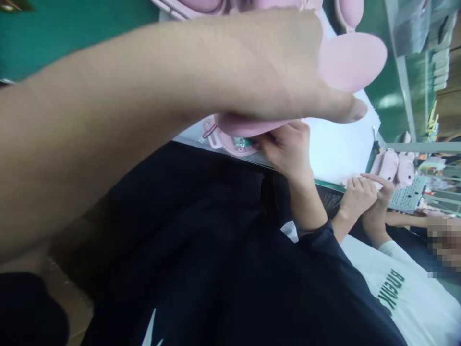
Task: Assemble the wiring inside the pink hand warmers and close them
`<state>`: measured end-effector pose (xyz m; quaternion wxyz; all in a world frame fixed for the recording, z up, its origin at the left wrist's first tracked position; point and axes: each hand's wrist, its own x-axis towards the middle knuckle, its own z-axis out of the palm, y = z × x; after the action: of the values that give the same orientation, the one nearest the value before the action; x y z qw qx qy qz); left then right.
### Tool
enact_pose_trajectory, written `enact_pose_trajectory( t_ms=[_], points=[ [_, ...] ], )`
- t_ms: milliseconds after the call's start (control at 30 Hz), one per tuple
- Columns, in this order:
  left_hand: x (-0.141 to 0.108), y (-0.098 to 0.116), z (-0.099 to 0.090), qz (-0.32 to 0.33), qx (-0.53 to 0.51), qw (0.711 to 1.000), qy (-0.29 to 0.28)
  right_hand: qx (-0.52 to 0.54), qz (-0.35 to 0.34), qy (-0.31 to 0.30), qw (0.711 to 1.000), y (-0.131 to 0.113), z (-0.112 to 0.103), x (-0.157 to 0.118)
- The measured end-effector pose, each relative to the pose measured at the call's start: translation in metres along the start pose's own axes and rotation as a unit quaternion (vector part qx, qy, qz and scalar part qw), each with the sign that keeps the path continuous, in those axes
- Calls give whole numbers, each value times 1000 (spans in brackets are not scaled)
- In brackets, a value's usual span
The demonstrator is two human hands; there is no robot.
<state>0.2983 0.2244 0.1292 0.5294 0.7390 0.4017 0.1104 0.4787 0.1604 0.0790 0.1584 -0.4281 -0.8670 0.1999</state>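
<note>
My left hand (288, 67) reaches across from the left, seen from its back. A smooth pink oval plastic shell (355, 62) juts out between its stretched thumb and its hidden fingers. My right hand (290, 146) is closed at the table's near edge, fingertips hidden under a second pink rounded piece (248, 126). Beside these fingertips lies an open pink shell half (236, 149) with a green circuit board (243, 142) in it, and a red and black wire (209, 132) with a small white plug at its left end.
More pink shells (201, 6) stand at the top on the white work surface (334, 149). To the right, a co-worker's hands (363, 194) hold a pink part near several pink shells (391, 166). A green bench (391, 101) with metal rails stretches away beyond.
</note>
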Motion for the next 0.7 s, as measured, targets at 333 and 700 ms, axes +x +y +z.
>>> enact_pose_trajectory(
  t_ms=[333, 700],
  points=[
    [-15, 17, -1, -46, 60, 991, 113, -26, 35, -8, 999, 8, -8, -7],
    [-12, 7, 1, 5, 46, 993, 110, -10, -81, 91, 992, 11, -14, -10]
  ],
)
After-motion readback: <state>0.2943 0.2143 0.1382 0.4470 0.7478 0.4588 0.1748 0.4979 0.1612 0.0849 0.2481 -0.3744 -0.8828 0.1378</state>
